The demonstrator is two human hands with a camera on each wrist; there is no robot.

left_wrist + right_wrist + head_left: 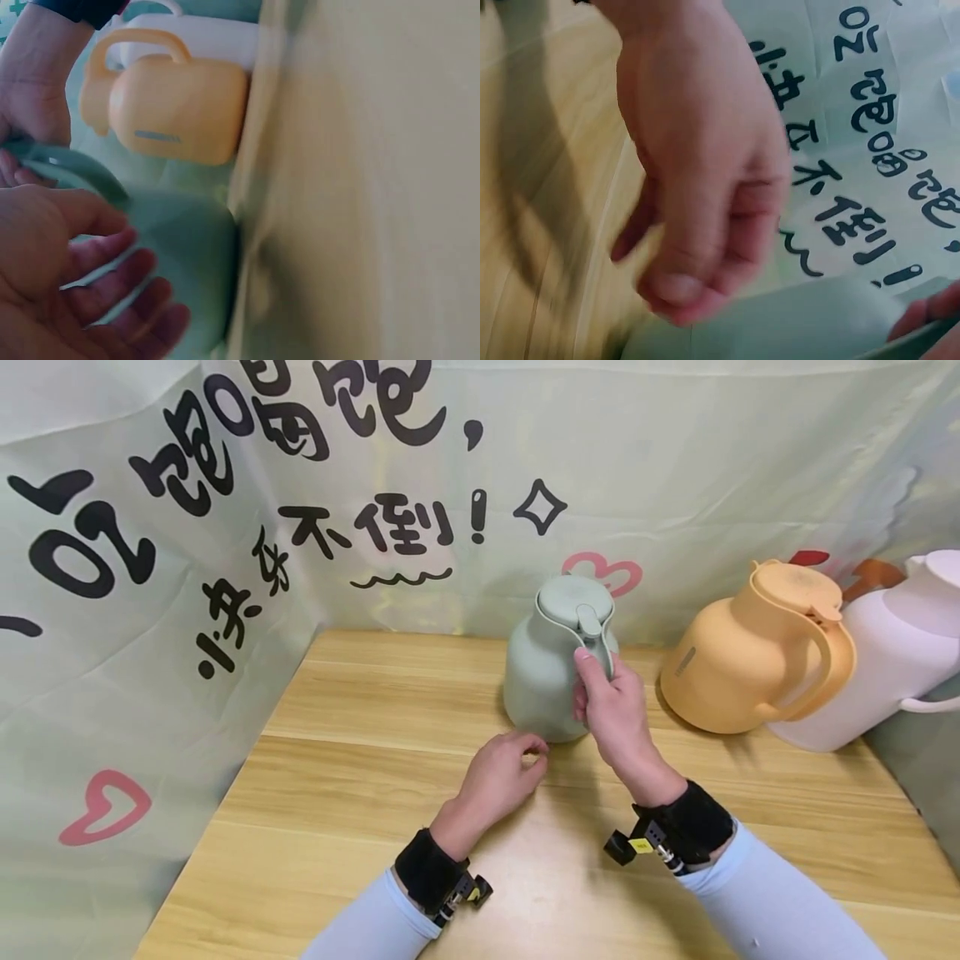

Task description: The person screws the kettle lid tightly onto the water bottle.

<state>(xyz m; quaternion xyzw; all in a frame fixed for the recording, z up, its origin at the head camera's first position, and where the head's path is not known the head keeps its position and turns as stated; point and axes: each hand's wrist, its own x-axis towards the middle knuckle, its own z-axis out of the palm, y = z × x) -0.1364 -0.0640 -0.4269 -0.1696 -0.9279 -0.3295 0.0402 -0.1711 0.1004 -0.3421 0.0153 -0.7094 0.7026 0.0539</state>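
A sage-green thermos jug [551, 668] stands upright on the wooden table [375, 727] near the back wall, its lid [573, 600] down. My right hand [615, 706] grips the jug's handle, thumb on its upper part. My left hand [502, 777] is just in front of the jug's base with loosely bent fingers and holds nothing. In the left wrist view those fingers [142, 300] spread a little before the green body [195, 262]; whether they touch it I cannot tell. The right wrist view shows my left hand [705, 172] above the jug's side [780, 322].
To the right stand an orange thermos jug [742, 660] and, partly behind it, a pale pink one [885, 652] cut off by the frame edge. A light cloth backdrop [712, 468] with black lettering and hearts closes off the back and left side.
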